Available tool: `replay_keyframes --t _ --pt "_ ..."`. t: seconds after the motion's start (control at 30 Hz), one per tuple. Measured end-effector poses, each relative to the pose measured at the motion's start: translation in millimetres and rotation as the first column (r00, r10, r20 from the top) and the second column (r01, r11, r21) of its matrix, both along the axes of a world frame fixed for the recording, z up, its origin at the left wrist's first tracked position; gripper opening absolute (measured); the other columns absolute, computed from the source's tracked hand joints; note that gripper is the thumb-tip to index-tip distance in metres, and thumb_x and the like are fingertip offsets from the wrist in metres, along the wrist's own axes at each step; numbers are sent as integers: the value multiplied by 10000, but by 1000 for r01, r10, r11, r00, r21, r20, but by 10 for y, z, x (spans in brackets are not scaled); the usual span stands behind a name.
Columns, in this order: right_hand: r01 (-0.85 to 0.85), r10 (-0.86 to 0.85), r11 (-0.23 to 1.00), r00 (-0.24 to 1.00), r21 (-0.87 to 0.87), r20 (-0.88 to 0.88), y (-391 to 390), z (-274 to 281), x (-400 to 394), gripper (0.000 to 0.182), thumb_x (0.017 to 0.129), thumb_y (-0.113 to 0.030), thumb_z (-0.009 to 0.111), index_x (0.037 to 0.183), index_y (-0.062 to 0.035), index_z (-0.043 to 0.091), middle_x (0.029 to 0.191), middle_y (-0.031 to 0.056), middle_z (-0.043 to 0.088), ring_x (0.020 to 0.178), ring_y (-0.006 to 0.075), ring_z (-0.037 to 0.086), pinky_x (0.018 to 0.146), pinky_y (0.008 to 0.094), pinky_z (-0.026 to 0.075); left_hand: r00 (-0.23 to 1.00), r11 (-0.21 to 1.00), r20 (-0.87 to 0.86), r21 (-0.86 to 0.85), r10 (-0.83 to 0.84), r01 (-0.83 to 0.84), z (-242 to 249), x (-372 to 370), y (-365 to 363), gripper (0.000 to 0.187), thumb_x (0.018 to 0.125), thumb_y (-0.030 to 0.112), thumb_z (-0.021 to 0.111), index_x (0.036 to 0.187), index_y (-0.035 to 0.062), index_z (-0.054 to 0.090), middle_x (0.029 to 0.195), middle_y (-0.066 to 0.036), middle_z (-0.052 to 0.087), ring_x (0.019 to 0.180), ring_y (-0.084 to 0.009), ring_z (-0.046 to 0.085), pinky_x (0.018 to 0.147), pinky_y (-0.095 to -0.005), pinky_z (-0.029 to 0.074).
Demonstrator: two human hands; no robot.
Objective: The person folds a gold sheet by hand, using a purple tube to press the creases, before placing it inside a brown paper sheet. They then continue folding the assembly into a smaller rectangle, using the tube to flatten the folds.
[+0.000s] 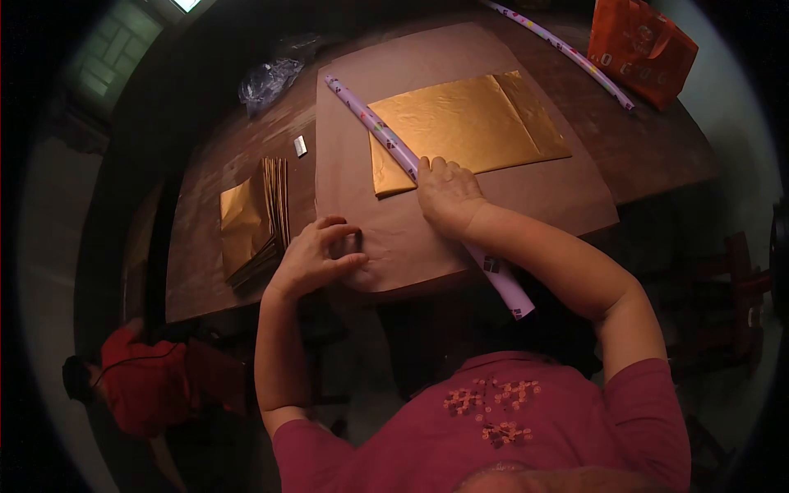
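Purple tube [394,146] is lying under right hand [446,195], fingers flat and open; left hand [315,259] is pinching brown paper [526,193], fingers closed.

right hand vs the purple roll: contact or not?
Touching. The head view shows the right hand lying flat across the purple roll, which passes under the palm and comes out again below the wrist, over the brown paper.

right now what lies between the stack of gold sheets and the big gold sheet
In the head view, the left hand and bare brown paper lie between the gold stack and the big gold sheet.
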State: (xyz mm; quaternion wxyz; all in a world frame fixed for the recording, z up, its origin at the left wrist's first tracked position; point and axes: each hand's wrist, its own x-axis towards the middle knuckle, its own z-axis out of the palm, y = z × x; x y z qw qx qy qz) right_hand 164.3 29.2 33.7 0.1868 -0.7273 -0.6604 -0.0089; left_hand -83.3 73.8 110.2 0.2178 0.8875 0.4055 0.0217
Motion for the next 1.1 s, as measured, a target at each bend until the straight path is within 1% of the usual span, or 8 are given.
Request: replay_keyframes --t 0.07,0.13,0.33,0.47,0.67,0.8,1.0,1.1 --pt "-9 9 998 1000 -58 -9 -12 81 -60 282 881 -104 559 1137 15 556 1061 189 631 985 330 655 847 435 535 994 989 -61 -113 86 -93 26 101 80 542 776 340 774 1228 61 666 1284 -167 595 1188 -355 570 1009 -406 461" --pt "-22 21 993 1000 -116 -7 -8 128 -140 305 908 -124 543 1175 23 562 1097 178 635 1016 310 653 855 420 536 971 951 194 298 -139 77 -158 188 204 373 850 188 713 1182 23 672 1209 -159 627 1133 -329 602 961 -369 486" --pt "-109 101 993 983 -41 -154 -26 28 -125 295 882 -121 550 1142 17 561 1078 193 634 992 331 652 858 433 538 907 812 178 533 -381 236 -500 624 222 343 838 43 612 1180 34 646 1169 -134 641 1053 -348 602 925 -438 484" --pt "-122 116 992 972 -13 -203 -47 -12 -180 309 870 -93 534 1154 27 554 1081 209 627 985 356 646 861 451 538 953 812 29 531 -301 241 -624 621 279 312 835 29 573 1129 55 673 1133 -113 662 1032 -327 608 901 -431 485" --pt "-171 170 985 959 14 -228 -83 101 -97 277 867 -86 531 1120 22 561 1060 217 624 967 360 648 845 454 538 937 823 91 512 -337 247 -589 563 280 311 821 14 574 1112 45 678 1116 -116 662 1009 -337 607 906 -433 481" --pt "84 -66 992 982 99 -175 -38 60 57 247 873 -80 532 1098 16 565 1028 198 628 930 346 656 824 443 540 928 844 129 474 -349 251 -588 543 311 293 820 12 581 1096 36 679 1096 -122 660 1002 -343 605 902 -437 481" --pt "92 -66 992 964 91 -259 54 -290 540 272 946 -97 432 1145 16 579 1095 247 628 988 403 640 886 488 516 927 863 163 448 -337 235 -591 554 319 266 839 26 582 1085 27 684 1082 -141 663 1000 -370 602 884 -446 489" --pt "152 -182 980 946 -127 -269 0 -68 926 293 949 -98 415 1159 6 590 1065 270 635 990 435 639 860 526 518 939 890 162 402 -302 217 -618 524 344 251 891 36 554 1105 7 680 1096 -164 653 1049 -369 593 919 -425 486"
